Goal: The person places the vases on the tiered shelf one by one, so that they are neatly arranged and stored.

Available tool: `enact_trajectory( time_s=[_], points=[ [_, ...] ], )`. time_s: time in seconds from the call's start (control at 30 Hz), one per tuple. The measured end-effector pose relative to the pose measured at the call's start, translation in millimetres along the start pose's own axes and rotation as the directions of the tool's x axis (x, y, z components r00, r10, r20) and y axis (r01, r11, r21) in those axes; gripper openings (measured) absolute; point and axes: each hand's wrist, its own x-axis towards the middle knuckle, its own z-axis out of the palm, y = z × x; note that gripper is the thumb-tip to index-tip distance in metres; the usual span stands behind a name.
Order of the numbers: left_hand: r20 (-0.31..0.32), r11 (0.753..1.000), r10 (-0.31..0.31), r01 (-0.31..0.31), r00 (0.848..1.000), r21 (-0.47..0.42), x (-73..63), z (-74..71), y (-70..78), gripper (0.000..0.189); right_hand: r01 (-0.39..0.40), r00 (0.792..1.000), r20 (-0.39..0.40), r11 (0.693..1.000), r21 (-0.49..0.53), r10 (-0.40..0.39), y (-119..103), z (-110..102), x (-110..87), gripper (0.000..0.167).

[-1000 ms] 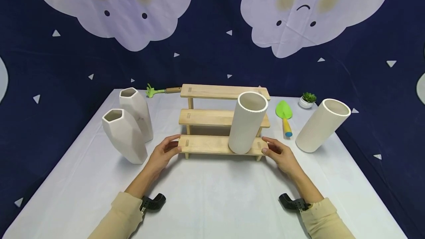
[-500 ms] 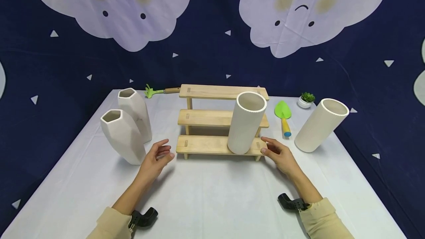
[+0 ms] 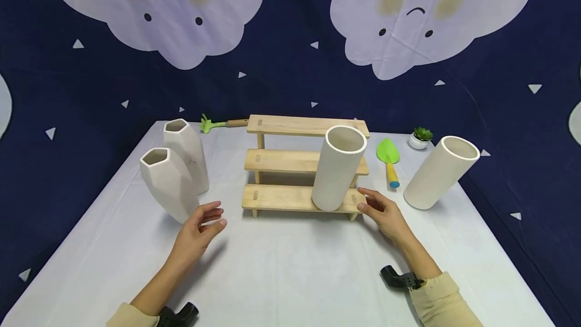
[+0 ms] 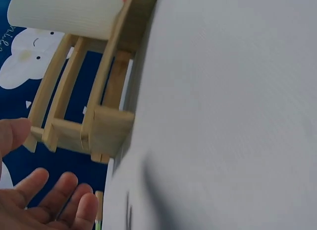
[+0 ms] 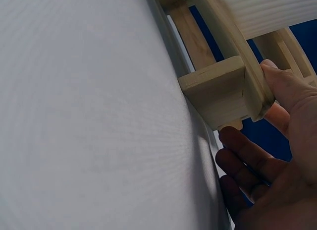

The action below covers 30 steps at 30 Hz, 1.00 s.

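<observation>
A three-tier wooden shelf stand [image 3: 277, 197] stands in the middle of the table in the head view. On the right part of its lowest tier a tall white cylindrical vase [image 3: 337, 178] stands upright. My right hand [image 3: 385, 217] holds the right end of that lowest tier. In the right wrist view the thumb presses the board's end [image 5: 257, 93], the index finger lies opposite, and the remaining fingers curl loosely below. Away from the stand's left end, my left hand [image 3: 195, 236] hovers over the white cloth, fingers relaxed, nothing in it. Its fingertips show apart from the stand in the left wrist view.
Two faceted white vases [image 3: 169, 185] stand just left of my left hand. A second cylindrical vase [image 3: 439, 173] is at the right. Behind lie a green hand rake [image 3: 222, 124], a green trowel [image 3: 389, 158] with yellow handle, and a small potted succulent [image 3: 420, 138].
My left hand has let go of the lowest tier's left end and drawn back left and toward me. My right hand stays at the right end; the stand and vases have not visibly moved.
</observation>
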Motion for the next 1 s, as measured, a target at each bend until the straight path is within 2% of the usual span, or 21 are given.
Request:
enact_trajectory(
  time_s=[0.13, 0.3, 0.43, 0.53, 0.73, 0.9, 1.0],
  points=[
    [-0.022, 0.997, 0.037, -0.036, 0.999, 0.068, -5.5, -9.2, -4.0, 0.043, -0.011, 1.0, -0.002, 1.0, 0.01, 0.011, -6, -2, -3.7, 0.049],
    [-0.066, 0.995, 0.076, -0.071, 0.995, 0.077, -12.1, -21.0, -9.0, 0.033, -0.016, 1.0, 0.006, 1.0, 0.02, 0.016, -24, -4, -8.8, 0.048],
    [-0.108, 0.992, 0.108, -0.1, 0.988, 0.078, -16.1, -32.6, -14.0, 0.027, -0.008, 1.0, 0.008, 1.0, 0.016, 0.008, -15, -2, -5.9, 0.049],
    [-0.166, 0.992, 0.11, -0.098, 0.98, 0.081, -19.7, -40.6, -17.1, 0.026, -0.003, 1.0, 0.008, 1.0, 0.016, 0.003, -3, -1, -2.1, 0.05],
    [-0.285, 0.993, 0.107, -0.089, 0.953, 0.075, -26.6, -52.3, -21.7, 0.027, -0.007, 1.0, 0.006, 1.0, 0.023, 0.007, -1, 0, -0.8, 0.05],
    [-0.399, 0.997, 0.061, -0.035, 0.915, 0.071, -30.2, -58.8, -22.7, 0.031, -0.004, 1.0, 0.008, 1.0, 0.024, 0.004, -2, 0, -1.6, 0.05],
    [-0.446, 0.997, 0.045, -0.009, 0.894, 0.082, -30.3, -61.1, -23.2, 0.036, -0.002, 1.0, 0.007, 1.0, 0.026, 0.002, -2, 0, -2.0, 0.049]
  ],
)
